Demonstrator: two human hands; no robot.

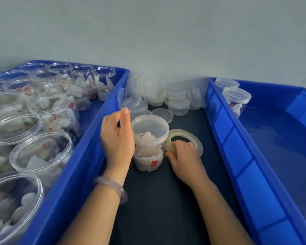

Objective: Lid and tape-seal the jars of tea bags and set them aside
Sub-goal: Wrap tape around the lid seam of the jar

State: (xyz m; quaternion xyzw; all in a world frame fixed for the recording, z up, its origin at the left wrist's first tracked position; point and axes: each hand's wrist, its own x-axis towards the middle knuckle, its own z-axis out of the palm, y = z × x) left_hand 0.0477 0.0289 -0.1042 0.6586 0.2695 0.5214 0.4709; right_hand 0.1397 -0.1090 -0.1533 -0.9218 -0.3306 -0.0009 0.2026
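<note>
Bracelet [113, 190] on left wrist, left hand [117, 138] against side of lidded jar [148, 149], finger closure not discernible, right hand [184, 154] clamped on tape roll [179, 132] just beside jar, jar upright on dark table [157, 206] between left bin [94, 144] and right bin [237, 152], loose lids [178, 105] behind.

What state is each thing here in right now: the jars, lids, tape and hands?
Middle jar: upright, lidded, holds tea bags.
Tape roll: lying flat, gripped by right hand.
Left hand: against the jar's side; grip unclear.
Left-bin jars: open, filled with tea bags.
Right-bin jars: lidded, upright.
Loose lids: piled at the back.
</note>
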